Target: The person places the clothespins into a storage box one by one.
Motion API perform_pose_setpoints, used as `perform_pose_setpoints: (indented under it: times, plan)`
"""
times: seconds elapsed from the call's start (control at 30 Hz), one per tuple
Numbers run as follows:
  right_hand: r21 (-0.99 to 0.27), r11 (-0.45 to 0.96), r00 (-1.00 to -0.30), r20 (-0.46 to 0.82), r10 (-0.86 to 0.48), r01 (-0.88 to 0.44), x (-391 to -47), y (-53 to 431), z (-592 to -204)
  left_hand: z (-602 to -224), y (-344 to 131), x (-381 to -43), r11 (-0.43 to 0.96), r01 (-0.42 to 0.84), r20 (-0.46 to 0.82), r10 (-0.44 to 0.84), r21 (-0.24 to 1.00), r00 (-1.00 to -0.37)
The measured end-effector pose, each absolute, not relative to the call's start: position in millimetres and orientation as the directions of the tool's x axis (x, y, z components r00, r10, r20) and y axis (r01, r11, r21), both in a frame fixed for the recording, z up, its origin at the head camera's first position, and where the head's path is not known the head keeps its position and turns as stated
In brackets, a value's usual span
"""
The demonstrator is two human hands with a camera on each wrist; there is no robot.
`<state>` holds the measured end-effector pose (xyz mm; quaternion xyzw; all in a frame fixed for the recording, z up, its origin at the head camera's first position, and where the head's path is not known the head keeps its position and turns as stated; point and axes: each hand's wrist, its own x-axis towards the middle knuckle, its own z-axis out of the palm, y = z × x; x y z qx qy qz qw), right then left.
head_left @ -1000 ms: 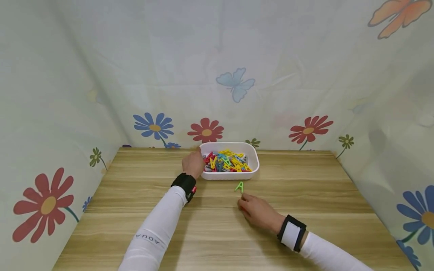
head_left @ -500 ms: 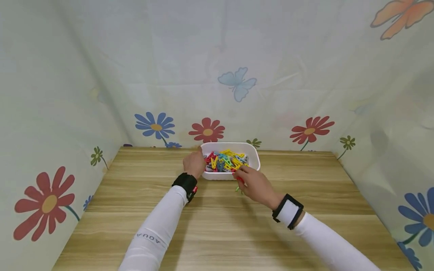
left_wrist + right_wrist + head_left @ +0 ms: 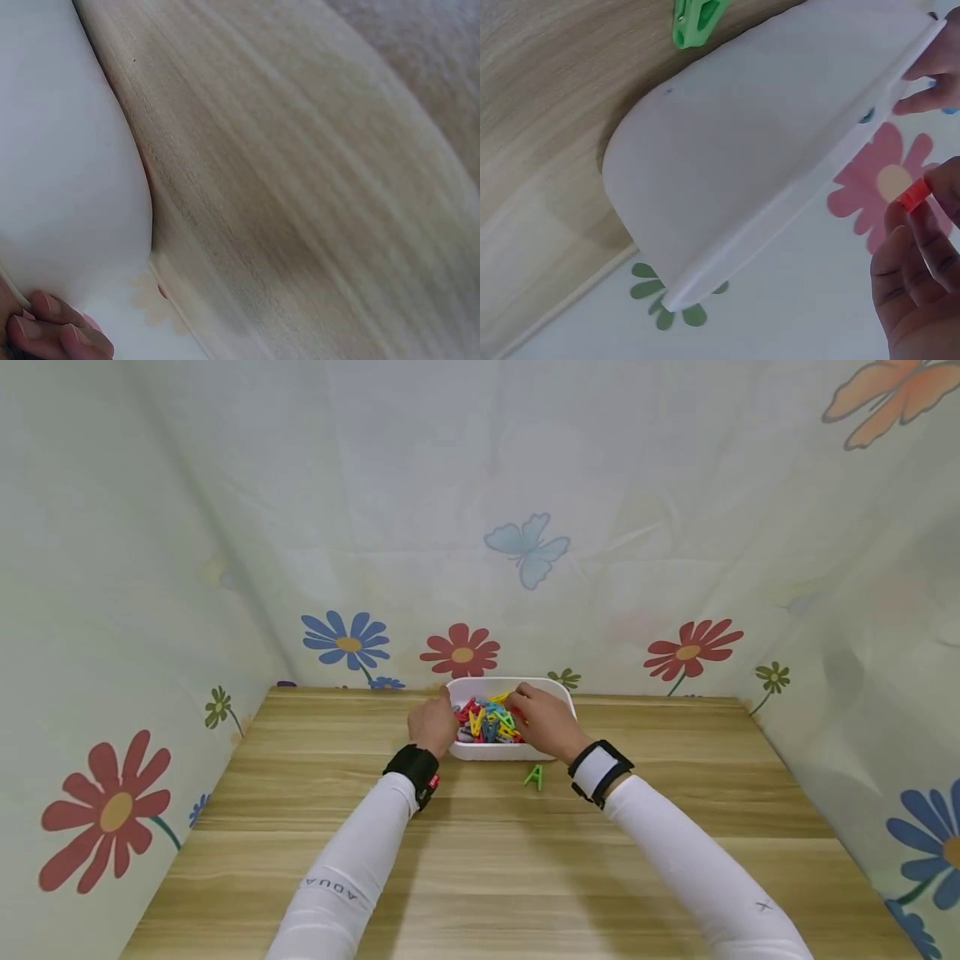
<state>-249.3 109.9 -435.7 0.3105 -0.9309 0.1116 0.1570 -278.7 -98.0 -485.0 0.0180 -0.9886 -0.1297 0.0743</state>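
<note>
A white plastic box (image 3: 513,752) stands at the back of the table, holding a pile of clothespins (image 3: 487,725) in red, yellow, green, blue and grey. My left hand (image 3: 432,724) grips its left end, fingers curled at the rim. Over the right part of the box is my right hand (image 3: 547,720), pinching a red clothespin (image 3: 913,195) between thumb and fingertips. That hand hides some of the pile in the head view. On the table just in front of the box lies a green clothespin (image 3: 534,777), also seen at the top of the right wrist view.
The wood-grain table (image 3: 480,877) ends at a back edge close behind the box. A white curtain (image 3: 375,485) printed with flowers and butterflies surrounds it at the back and sides.
My right hand has lifted the red clothespin from the table near the green one and carried it forward over the box. The left hand has stayed at the box's end.
</note>
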Motion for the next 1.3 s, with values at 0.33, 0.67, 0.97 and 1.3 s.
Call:
perform_pose_setpoints:
  times: [0.33, 0.67, 0.97, 1.3]
  plan:
    - [-0.183, 0.834, -0.852, 0.167, -0.495, -0.521, -263.0, 105.0, -450.1, -491.7, -98.8, -275.7, 0.964, -0.002, 0.146, -0.042, 0.265, -0.988]
    - [-0.189, 0.812, -0.829, 0.228, -0.511, -0.553, -257.9, 109.5, -442.5, -489.0, -99.8, -276.0, 0.959, -0.017, 0.123, -0.053, 0.282, -0.991]
    - [-0.161, 0.762, -0.760, 0.341, -0.554, -0.627, -230.0, 107.7, -409.5, -487.1, -101.5, -276.2, 0.962, -0.009, 0.132, -0.046, 0.273, -0.990]
    - [-0.038, 0.702, -0.669, 0.342, -0.660, -0.711, -175.6, 113.2, -405.2, -482.4, -98.5, -277.5, 0.960, -0.015, 0.146, -0.058, 0.280, -0.988]
